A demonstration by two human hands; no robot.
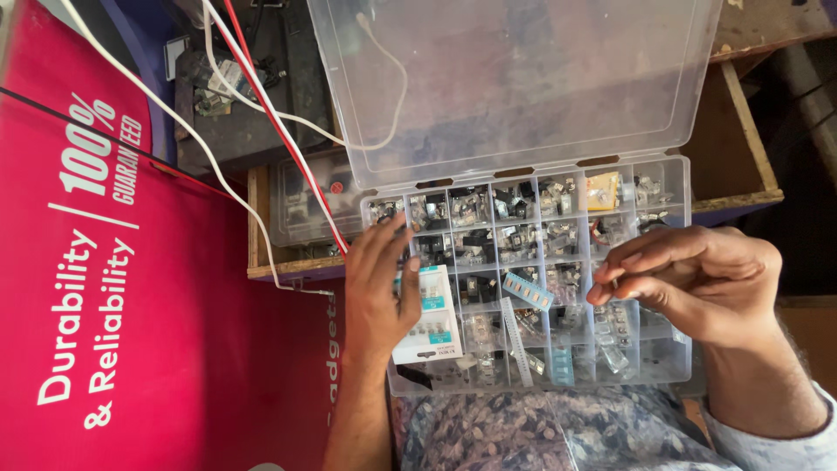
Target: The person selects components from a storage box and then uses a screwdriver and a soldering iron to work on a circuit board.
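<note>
Resting on a patterned lap, a clear compartment box of tiny, light, easily lost parts sits open; left hand spread wide, right hand pinching something unseen, best gripped by fingertips.

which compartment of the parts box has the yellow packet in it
The top-row compartment second from the right in the clear organizer box holds the yellow packet; the neighbouring compartments show only dark and silvery parts.

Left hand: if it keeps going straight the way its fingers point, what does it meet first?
The left hand points up the picture, toward the hinge side of the clear parts box. Its fingers would probably first meet the top row of compartments, then the open lid. Their height above the box is unclear.
</note>
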